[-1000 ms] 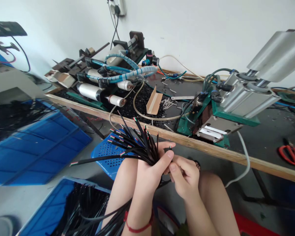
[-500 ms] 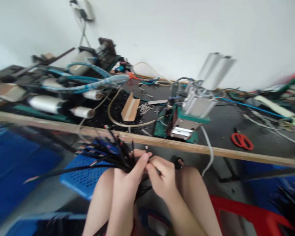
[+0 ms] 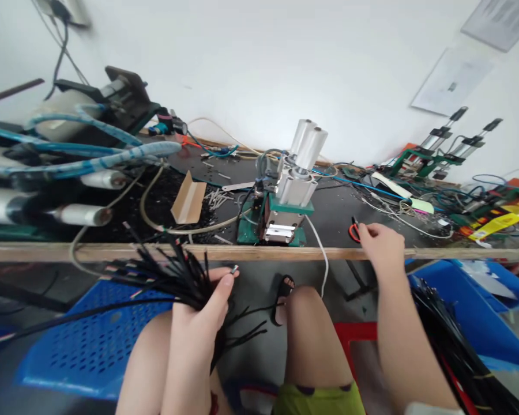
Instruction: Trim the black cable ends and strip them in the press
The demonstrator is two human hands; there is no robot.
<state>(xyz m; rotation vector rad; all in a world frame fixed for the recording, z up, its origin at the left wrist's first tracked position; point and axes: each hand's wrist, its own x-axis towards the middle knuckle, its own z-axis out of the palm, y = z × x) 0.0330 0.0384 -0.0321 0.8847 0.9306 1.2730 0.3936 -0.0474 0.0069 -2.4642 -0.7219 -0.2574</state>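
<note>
My left hand (image 3: 201, 325) is closed around a bundle of black cables (image 3: 190, 285), which I hold above my lap, in front of the table's edge. One cable end (image 3: 233, 269) stands up between my thumb and first finger. If I squeeze too weakly there, I think this one could slide back among the others; if too strongly, its tip could bend.

One long cable (image 3: 90, 314) sticks out to the left, above the blue stool (image 3: 90, 346). If I turn my body, it could catch on something and pull itself out of my fist.

My right hand (image 3: 383, 245) is at the scissors (image 3: 353, 233) on the table (image 3: 335, 222). My fingers cover part of the handle, so I cannot tell if they grip it firmly. The scissors lie near the front edge; a careless pick-up could drop them to the floor.

Between my two hands stands a metal machine (image 3: 289, 196), with a white cord (image 3: 321, 248) hanging down from it. Carrying the scissors leftward too low might hook that cord.
</note>
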